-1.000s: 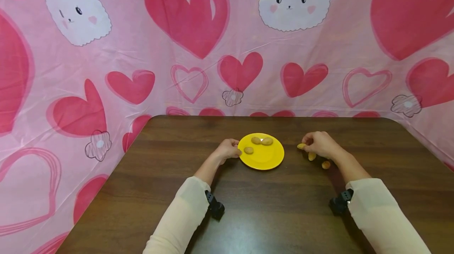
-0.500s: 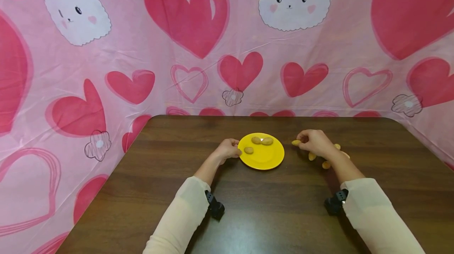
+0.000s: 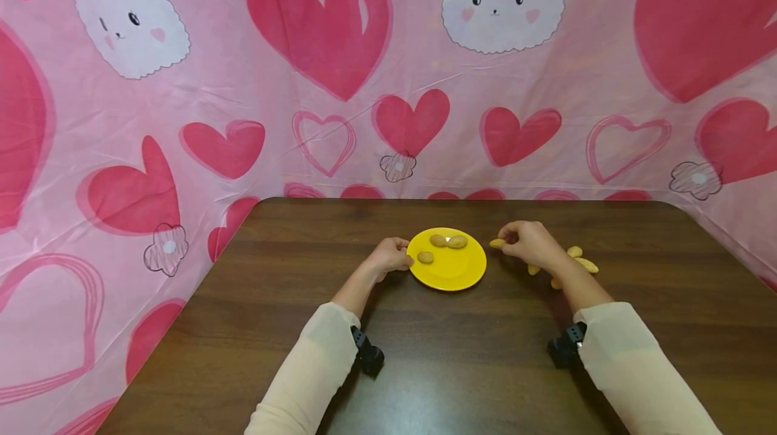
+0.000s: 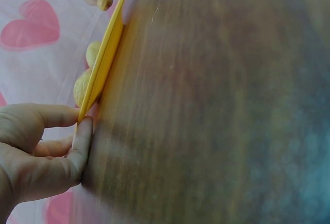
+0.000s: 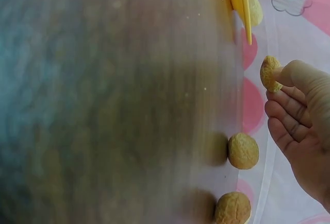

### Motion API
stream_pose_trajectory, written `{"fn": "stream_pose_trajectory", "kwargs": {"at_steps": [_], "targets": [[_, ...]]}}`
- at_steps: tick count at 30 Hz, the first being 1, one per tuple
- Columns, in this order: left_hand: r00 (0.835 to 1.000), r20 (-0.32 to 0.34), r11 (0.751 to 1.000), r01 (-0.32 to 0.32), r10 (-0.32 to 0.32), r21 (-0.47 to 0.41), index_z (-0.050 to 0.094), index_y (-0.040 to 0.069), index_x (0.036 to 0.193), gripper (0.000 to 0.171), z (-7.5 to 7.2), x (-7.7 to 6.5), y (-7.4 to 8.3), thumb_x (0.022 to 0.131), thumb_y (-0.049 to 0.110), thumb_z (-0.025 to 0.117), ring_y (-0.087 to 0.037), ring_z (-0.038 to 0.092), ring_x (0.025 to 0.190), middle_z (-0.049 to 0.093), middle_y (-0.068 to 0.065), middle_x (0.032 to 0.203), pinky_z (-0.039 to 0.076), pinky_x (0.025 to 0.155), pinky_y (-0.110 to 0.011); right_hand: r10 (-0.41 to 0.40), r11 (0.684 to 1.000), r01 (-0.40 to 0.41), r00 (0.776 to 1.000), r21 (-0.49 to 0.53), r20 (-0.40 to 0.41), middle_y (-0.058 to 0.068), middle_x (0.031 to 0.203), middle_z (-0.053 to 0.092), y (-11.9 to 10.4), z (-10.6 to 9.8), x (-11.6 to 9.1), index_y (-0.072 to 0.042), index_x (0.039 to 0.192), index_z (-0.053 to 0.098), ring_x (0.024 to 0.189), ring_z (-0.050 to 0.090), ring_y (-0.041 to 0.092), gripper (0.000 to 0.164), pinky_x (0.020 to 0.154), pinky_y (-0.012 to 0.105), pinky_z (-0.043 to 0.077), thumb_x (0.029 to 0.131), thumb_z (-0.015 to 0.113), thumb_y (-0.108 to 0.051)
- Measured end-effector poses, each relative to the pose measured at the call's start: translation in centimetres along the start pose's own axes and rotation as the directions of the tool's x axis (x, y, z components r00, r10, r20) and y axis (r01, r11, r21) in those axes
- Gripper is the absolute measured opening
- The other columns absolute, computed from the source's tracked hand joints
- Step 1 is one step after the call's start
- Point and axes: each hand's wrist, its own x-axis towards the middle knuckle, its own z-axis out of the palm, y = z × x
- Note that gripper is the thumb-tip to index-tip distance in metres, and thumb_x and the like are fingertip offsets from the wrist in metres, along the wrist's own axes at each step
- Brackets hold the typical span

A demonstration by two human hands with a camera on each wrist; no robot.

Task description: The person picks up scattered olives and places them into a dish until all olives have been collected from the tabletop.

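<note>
My left hand (image 3: 390, 257) pinches the left rim of a yellow plate (image 3: 449, 274). In the left wrist view the thumb and a finger grip the plate's edge (image 4: 98, 77) from both faces. Three small oval, yellow-brown, potato-like pieces lie on the plate: two (image 3: 458, 241) side by side at the back, one (image 3: 425, 257) at the left. My right hand (image 3: 529, 244) holds a similar piece (image 5: 269, 73) between thumb and fingertips, just right of the plate and apart from it. The right wrist view shows this piece's rough surface.
Several more pieces (image 3: 587, 264) lie on the brown wooden table (image 3: 461, 354), around and partly behind my right wrist. Two of them, a nearer piece (image 5: 243, 151) and a lower one (image 5: 232, 208), show in the right wrist view. A pink heart-patterned cloth (image 3: 340, 152) hangs behind the table.
My right hand has moved left toward the plate with the piece it holds, uncovering loose pieces to the right of its wrist. The left hand and plate have stayed in place.
</note>
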Motion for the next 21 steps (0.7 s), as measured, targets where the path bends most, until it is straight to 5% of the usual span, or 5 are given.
{"fn": "stream_pose_trajectory", "kwargs": {"at_steps": [21], "targets": [[1.000, -0.002, 1.000, 0.007, -0.007, 0.003, 0.047, -0.011, 0.126, 0.045, -0.1, -0.2, 0.1, 0.082, -0.007, 0.060, -0.027, 0.057, 0.098, 0.052, -0.018, 0.113, 0.053, 0.081, -0.033, -0.139, 0.989, 0.139, 0.990, -0.048, 0.017, 0.002, 0.074, 0.062, -2.4, 1.5, 1.5, -0.001, 0.087, 0.067, 0.068, 0.053, 0.017, 0.013, 0.062, 0.030, 0.050, 0.080, 0.070, -0.012]]}}
